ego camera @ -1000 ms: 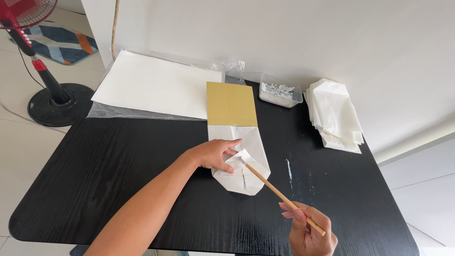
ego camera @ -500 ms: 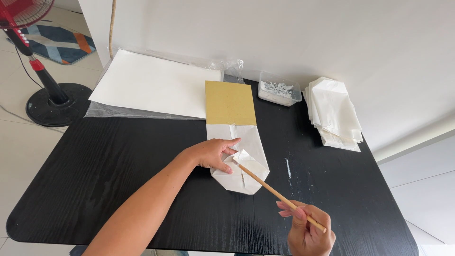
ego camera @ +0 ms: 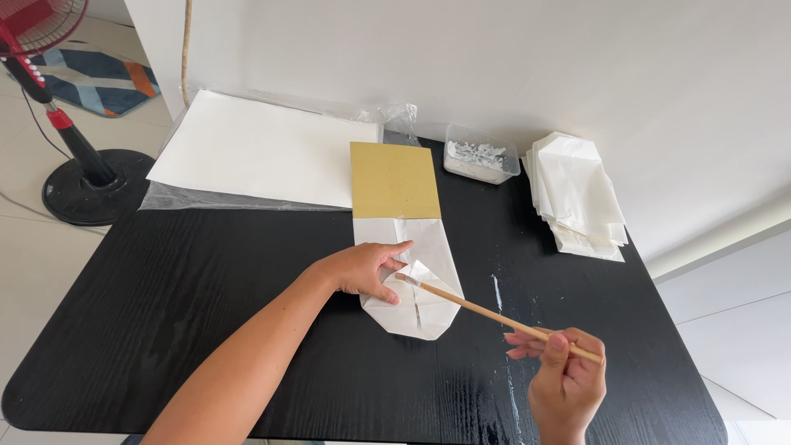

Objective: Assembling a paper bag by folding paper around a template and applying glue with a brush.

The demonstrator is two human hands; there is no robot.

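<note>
1. The folded white paper piece (ego camera: 412,284) lies flat near the middle of the black bench (ego camera: 165,330), its pointed folded end toward the person, its far end tucked against a mustard-yellow card (ego camera: 394,180).
2. The left hand (ego camera: 362,270) presses down on the paper's left side, fingers spread flat on it, pinning rather than gripping.
3. The right hand (ego camera: 567,383) pinches the back end of a thin wooden brush (ego camera: 494,315) between thumb and fingertips. The bristle tip sits right on the little folded flap beside the left fingertips.
4. Further out: a small clear tub of white paste (ego camera: 480,160) at the bench's back edge, a stack of finished white folded pieces (ego camera: 578,194) to the right, a big pile of white sheets (ego camera: 259,148) in plastic wrap to the left, and a red standing fan (ego camera: 58,124) on the floor.
5. What could go sideways, judging by this: the brush is held way at the end, so a wobble could smear paste onto the left fingers or past the flap. There are already pale streaks (ego camera: 498,292) on the bench, and the paper could stick there if it slides.
</note>
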